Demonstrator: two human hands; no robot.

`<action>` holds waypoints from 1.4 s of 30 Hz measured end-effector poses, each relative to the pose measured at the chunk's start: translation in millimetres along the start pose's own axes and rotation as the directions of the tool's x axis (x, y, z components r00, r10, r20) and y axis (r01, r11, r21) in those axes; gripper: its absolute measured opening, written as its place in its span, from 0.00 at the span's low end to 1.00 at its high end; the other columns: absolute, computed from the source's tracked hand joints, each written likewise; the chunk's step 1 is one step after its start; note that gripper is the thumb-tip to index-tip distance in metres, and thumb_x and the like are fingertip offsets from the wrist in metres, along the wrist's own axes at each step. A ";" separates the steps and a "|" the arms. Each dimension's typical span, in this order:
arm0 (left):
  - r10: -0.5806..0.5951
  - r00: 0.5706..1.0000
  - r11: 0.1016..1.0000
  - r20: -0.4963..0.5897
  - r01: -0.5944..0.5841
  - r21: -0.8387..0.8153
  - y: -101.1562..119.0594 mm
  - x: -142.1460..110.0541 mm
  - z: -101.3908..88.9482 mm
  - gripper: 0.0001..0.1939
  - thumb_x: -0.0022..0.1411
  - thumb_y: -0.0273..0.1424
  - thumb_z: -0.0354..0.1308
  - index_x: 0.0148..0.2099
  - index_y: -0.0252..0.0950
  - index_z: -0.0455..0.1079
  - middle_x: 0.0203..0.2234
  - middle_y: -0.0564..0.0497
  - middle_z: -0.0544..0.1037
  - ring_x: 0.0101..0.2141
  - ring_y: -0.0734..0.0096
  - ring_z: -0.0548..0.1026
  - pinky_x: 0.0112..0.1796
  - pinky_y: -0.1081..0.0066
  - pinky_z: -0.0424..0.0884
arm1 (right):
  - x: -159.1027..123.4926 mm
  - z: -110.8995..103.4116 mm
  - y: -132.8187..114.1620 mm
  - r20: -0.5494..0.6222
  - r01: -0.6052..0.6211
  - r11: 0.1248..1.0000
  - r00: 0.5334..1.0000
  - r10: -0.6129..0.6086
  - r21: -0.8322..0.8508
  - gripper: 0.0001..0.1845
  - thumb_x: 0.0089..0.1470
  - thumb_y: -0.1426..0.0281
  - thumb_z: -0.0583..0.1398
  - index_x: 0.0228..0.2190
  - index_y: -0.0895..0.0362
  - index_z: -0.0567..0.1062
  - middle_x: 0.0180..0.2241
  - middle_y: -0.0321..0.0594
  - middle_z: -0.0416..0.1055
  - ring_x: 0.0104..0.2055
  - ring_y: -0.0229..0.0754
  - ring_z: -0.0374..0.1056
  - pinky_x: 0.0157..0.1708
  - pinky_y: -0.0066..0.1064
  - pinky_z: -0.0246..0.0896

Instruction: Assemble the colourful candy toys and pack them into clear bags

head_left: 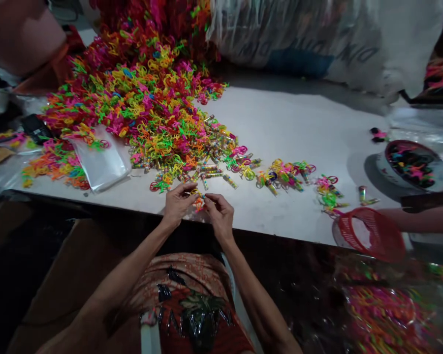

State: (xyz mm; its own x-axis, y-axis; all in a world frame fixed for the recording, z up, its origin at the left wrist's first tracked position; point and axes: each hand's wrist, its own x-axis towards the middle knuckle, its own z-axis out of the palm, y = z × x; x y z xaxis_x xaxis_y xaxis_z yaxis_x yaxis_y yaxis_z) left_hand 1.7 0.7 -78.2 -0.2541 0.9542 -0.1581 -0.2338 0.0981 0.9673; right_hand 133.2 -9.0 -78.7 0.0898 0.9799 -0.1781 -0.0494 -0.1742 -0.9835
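My left hand [177,202] pinches a small yellow and orange plastic toy piece [198,203] just over the table's front edge. My right hand [221,212] meets it from the other side, with thumb and forefinger closed on the same little cluster; exactly which part it grips is too small to make out. Just beyond my fingers lie several small clear tubes [211,172] with coloured contents. Behind them spreads a large heap of bright plastic toy pieces [143,108] in pink, yellow, green and orange.
Small groups of toy pieces and tubes [286,174] run rightward along the white table [299,118]. Clear plastic bags [105,162] lie at left. On the right stand a red basket [371,233], touched by another person's arm [428,219], and a white bowl [386,169] of small parts. White sacks [317,44] line the back.
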 end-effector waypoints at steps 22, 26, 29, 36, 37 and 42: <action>-0.420 0.801 0.859 0.427 0.503 -0.097 20.3 -1.9 6.4 0.25 0.35 0.37 0.76 0.35 0.31 0.74 0.27 0.51 0.79 0.26 0.77 0.75 0.31 0.76 0.71 | 33.1 -48.4 -40.2 0.393 -0.210 0.974 0.905 0.162 0.083 0.15 0.39 0.59 0.69 0.25 0.58 0.78 0.17 0.33 0.70 0.17 0.31 0.60 0.17 0.25 0.54; -0.408 0.797 0.871 0.446 0.486 -0.071 18.8 -2.1 5.7 0.25 0.36 0.38 0.75 0.36 0.31 0.74 0.26 0.52 0.78 0.25 0.76 0.75 0.29 0.76 0.70 | 31.9 -46.6 -38.9 0.403 -0.242 0.966 0.896 0.185 0.094 0.16 0.37 0.59 0.70 0.24 0.58 0.78 0.16 0.33 0.70 0.15 0.31 0.61 0.16 0.25 0.55; -0.397 0.784 0.882 0.478 0.471 -0.039 16.7 -3.0 4.1 0.25 0.37 0.40 0.75 0.36 0.31 0.75 0.27 0.50 0.79 0.25 0.75 0.75 0.28 0.76 0.69 | 30.0 -46.7 -37.3 0.414 -0.265 0.959 0.888 0.203 0.097 0.18 0.35 0.57 0.71 0.23 0.58 0.77 0.16 0.34 0.71 0.14 0.32 0.62 0.16 0.26 0.57; -0.394 0.824 0.911 0.407 0.409 0.054 -5.7 -9.8 9.2 0.24 0.34 0.42 0.74 0.31 0.32 0.73 0.22 0.52 0.77 0.23 0.74 0.73 0.27 0.74 0.69 | 13.1 -44.9 -28.2 0.256 0.010 0.994 0.967 0.017 -0.105 0.14 0.41 0.58 0.68 0.23 0.57 0.79 0.15 0.34 0.70 0.18 0.36 0.65 0.20 0.29 0.62; -0.391 0.827 0.914 0.404 0.400 0.067 -9.5 -9.6 11.6 0.24 0.34 0.43 0.74 0.30 0.32 0.73 0.21 0.53 0.76 0.23 0.74 0.73 0.27 0.74 0.69 | 11.7 -44.8 -27.0 0.239 0.039 0.990 0.971 -0.006 -0.135 0.13 0.42 0.58 0.68 0.23 0.56 0.79 0.16 0.34 0.71 0.18 0.36 0.65 0.21 0.29 0.62; -0.214 0.884 0.961 0.416 0.115 0.251 -7.8 3.4 7.2 0.25 0.50 0.46 0.65 0.46 0.33 0.73 0.33 0.47 0.79 0.30 0.70 0.75 0.32 0.71 0.70 | 34.1 -75.9 -30.3 0.255 0.033 0.989 0.967 0.005 -0.146 0.15 0.43 0.56 0.67 0.24 0.56 0.79 0.17 0.36 0.71 0.18 0.38 0.64 0.21 0.32 0.63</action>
State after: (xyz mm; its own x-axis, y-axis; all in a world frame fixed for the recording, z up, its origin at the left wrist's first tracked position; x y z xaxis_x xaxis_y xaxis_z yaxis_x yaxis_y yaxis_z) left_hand 9.4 5.1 -84.8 0.2158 0.9400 -0.2644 -0.0185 0.2747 0.9614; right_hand 213.2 22.3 -57.4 -0.1668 0.9714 -0.1692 0.0998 -0.1541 -0.9830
